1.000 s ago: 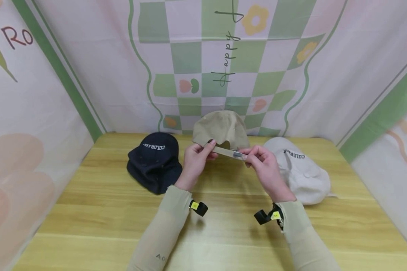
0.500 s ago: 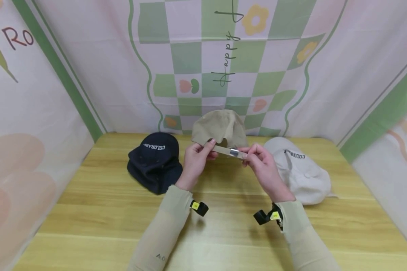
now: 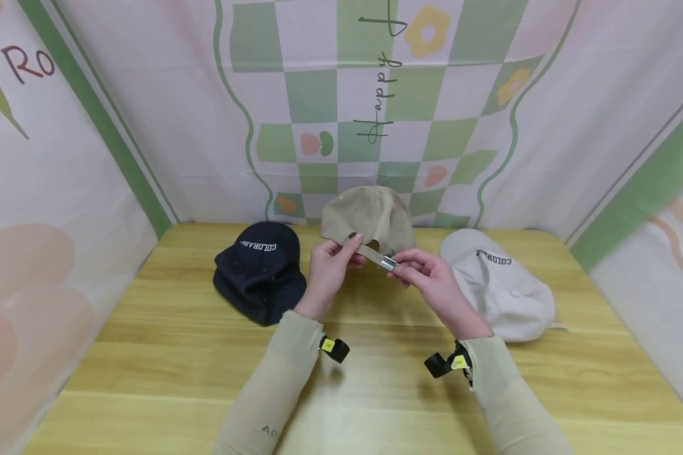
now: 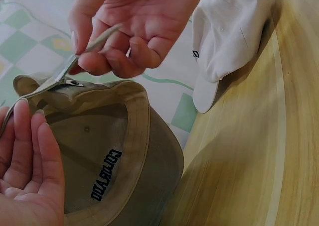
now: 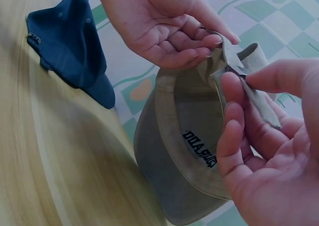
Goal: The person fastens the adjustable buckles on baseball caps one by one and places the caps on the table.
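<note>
A khaki baseball cap (image 3: 367, 212) is held up at the back of the table, its rear opening facing me. My left hand (image 3: 326, 275) pinches one end of its adjuster strap (image 3: 370, 254) between thumb and fingers. The thumb and forefinger of my right hand (image 3: 437, 287) pinch the strap at its silver metal buckle (image 3: 388, 263). In the left wrist view, a loose strap end (image 4: 107, 37) sticks out past the right fingers. Inside the cap, the word COLORADO (image 4: 105, 175) shows in dark letters. The right wrist view has the same buckle partly covered by fingers.
On the wooden table (image 3: 375, 392), a black cap (image 3: 264, 268) lies left of my hands. A white cap (image 3: 503, 287) lies to the right, close to my right forearm. A printed cloth backdrop (image 3: 313, 95) rises behind the table.
The buckle has slid leftward along the strap, away from its right end. My right hand has shifted left and now pinches at the buckle. My left hand has stayed nearly still.
</note>
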A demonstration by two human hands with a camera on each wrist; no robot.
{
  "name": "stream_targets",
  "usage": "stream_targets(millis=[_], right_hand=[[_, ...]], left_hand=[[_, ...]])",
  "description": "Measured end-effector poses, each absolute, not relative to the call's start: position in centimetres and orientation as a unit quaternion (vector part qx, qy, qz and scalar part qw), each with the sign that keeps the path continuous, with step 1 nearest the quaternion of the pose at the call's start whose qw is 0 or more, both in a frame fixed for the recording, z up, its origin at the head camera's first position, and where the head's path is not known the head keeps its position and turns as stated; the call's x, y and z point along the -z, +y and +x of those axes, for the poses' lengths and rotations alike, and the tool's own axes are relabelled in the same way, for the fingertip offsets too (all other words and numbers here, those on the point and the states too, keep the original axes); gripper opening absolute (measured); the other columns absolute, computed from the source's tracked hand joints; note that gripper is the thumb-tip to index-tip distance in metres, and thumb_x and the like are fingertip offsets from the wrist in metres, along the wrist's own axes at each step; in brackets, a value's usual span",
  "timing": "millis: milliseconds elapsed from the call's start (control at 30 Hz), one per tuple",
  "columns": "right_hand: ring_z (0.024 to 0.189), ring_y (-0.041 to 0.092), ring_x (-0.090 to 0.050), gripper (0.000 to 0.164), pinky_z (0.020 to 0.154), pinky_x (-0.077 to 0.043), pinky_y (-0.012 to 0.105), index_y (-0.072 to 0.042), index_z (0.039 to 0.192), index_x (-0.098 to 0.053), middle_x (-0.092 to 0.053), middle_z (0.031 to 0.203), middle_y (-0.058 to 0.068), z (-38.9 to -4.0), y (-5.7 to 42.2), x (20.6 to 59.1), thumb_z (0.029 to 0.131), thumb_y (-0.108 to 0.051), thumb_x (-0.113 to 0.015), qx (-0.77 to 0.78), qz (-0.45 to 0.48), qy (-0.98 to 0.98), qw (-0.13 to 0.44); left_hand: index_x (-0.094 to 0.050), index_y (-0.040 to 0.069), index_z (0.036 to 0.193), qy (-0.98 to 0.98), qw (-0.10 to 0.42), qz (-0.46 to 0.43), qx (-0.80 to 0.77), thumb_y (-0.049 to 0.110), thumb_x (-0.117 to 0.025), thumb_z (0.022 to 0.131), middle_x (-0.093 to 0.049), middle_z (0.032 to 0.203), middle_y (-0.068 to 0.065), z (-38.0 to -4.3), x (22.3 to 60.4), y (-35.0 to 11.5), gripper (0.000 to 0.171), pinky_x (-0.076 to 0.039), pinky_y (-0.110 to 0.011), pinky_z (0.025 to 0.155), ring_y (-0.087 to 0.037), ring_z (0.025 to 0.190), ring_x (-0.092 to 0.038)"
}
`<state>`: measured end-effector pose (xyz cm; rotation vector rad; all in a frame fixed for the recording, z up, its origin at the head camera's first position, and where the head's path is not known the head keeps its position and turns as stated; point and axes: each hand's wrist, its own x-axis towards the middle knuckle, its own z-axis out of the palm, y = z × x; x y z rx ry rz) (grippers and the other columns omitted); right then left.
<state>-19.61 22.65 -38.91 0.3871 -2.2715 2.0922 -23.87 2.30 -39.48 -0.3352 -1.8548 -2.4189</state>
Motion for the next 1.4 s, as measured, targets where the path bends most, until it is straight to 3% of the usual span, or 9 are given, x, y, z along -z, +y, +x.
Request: stream_targets(millis=[200,300,433,533,800,1033,1400], right_hand=[[0.078,0.013,-0.062,0.014,0.069,-0.05,0.025,0.007,0.105,-0.066,-0.071,0.09,0.013,-20.0,22.4,39.3,0.101,-0.007,-0.064,-0.645,0.103,-0.757,0.019],[0.077,0.014,-0.062,0.01,0.069,-0.051,0.025,0.005,0.101,-0.066,-0.069,0.091,0.018,-19.9,22.1,39.2,0.1,-0.006,-0.065,-0.649,0.095,-0.755,0.034],[0.078,0.016,-0.063,0.006,0.071,-0.054,0.025,0.001,0.095,-0.066,-0.07,0.088,0.008,-19.7,21.5,39.1,0.099,-0.003,-0.066,-0.67,0.069,-0.736,0.065],[0.081,0.017,-0.064,0.006,0.074,-0.055,0.026,0.002,0.093,-0.066,-0.07,0.087,0.001,-19.6,21.3,39.0,0.098,-0.002,-0.067,-0.682,0.06,-0.723,0.093],[0.086,0.018,-0.062,0.008,0.074,-0.056,0.024,0.009,0.087,-0.058,-0.067,0.101,0.008,-19.7,21.2,38.8,0.095,0.01,-0.06,-0.712,0.088,-0.684,0.131],[0.086,0.021,-0.061,0.011,0.073,-0.055,0.023,0.02,0.093,-0.047,-0.062,0.107,0.011,-19.6,20.6,38.7,0.097,0.012,-0.054,-0.718,0.095,-0.677,0.128],[0.081,0.017,-0.06,0.009,0.069,-0.054,0.024,0.01,0.09,-0.052,-0.063,0.104,0.012,-19.4,20.2,39.0,0.099,0.009,-0.054,-0.73,0.08,-0.667,0.124]], left_hand=[[-0.072,-0.003,0.09,-0.606,0.038,-0.119,0.785,0.025,-0.072,0.098,-0.07,0.071,-0.008,-23.9,39.5,2.4,0.029,-0.061,-0.036,0.074,-0.017,0.068,-0.07],[-0.072,-0.003,0.089,-0.608,0.036,-0.123,0.784,0.026,-0.073,0.098,-0.071,0.071,-0.009,-23.8,39.6,2.4,0.03,-0.061,-0.037,0.075,-0.027,0.071,-0.071],[-0.072,-0.002,0.089,-0.606,0.029,-0.123,0.785,0.028,-0.073,0.097,-0.071,0.071,-0.008,-23.7,39.6,2.3,0.031,-0.061,-0.037,0.075,-0.026,0.071,-0.072],[-0.072,0.0,0.089,-0.603,0.025,-0.119,0.789,0.027,-0.073,0.097,-0.071,0.071,-0.007,-23.6,39.6,2.4,0.029,-0.06,-0.036,0.076,-0.016,0.069,-0.07],[-0.072,0.001,0.087,-0.585,0.017,-0.105,0.804,0.024,-0.072,0.098,-0.07,0.069,-0.005,-23.5,39.5,2.6,0.026,-0.06,-0.032,0.072,-0.014,0.067,-0.069],[-0.073,0.001,0.09,-0.575,0.016,-0.094,0.813,0.021,-0.071,0.099,-0.07,0.069,-0.004,-23.7,39.6,2.5,0.022,-0.059,-0.03,0.071,-0.013,0.066,-0.069],[-0.073,0.0,0.092,-0.57,0.016,-0.102,0.815,0.022,-0.07,0.1,-0.07,0.07,-0.005,-23.8,39.8,2.5,0.023,-0.059,-0.03,0.071,-0.014,0.067,-0.069]])
